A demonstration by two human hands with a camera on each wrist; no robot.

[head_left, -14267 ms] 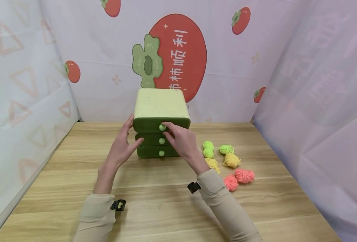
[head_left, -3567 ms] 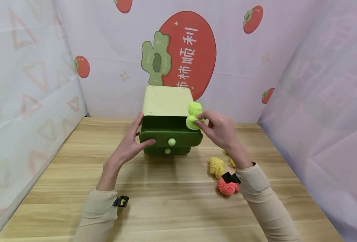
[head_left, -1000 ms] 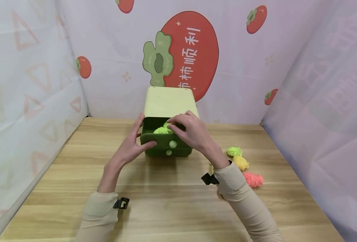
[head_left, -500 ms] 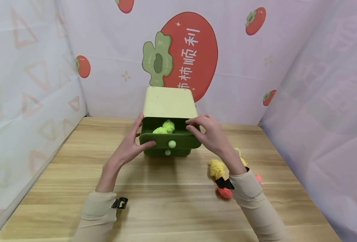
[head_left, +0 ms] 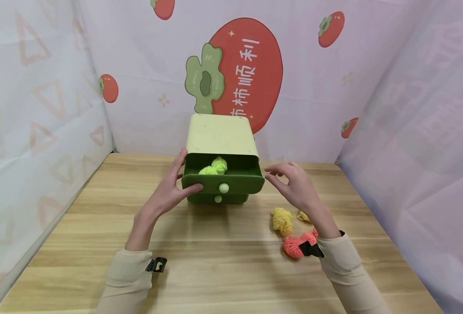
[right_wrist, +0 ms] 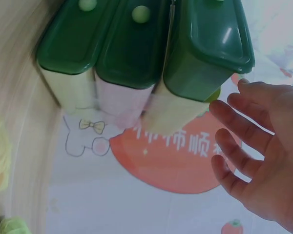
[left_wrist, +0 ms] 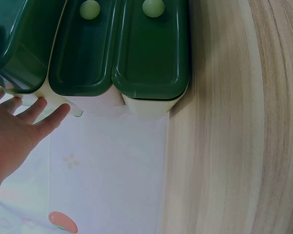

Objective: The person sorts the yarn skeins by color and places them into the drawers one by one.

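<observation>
A small cabinet (head_left: 221, 135) with a pale yellow top and dark green drawers stands on the table. Its top drawer (head_left: 243, 185) is pulled out and holds a neon green yarn skein (head_left: 219, 165), pinched in at its middle. My left hand (head_left: 166, 189) rests at the cabinet's left side, thumb against the drawer front and straight fingers along the side. Just right of the drawer, my right hand (head_left: 296, 183) hovers with loosely bent fingers and nothing between them. In the right wrist view, that hand (right_wrist: 268, 146) is apart from the cabinet.
On the table's right lie a yellow skein (head_left: 281, 220), a coral-pink skein (head_left: 293, 247) and another yellow one (head_left: 303, 216) partly behind my right forearm. The right wrist view shows a green skein (right_wrist: 13, 226) at its edge. A printed cloth wall (head_left: 145, 122) stands behind.
Earlier the top drawer was shut, then pulled out. The green skein went from my right hand into it. The right hand has since withdrawn rightward; the left stays in place.
</observation>
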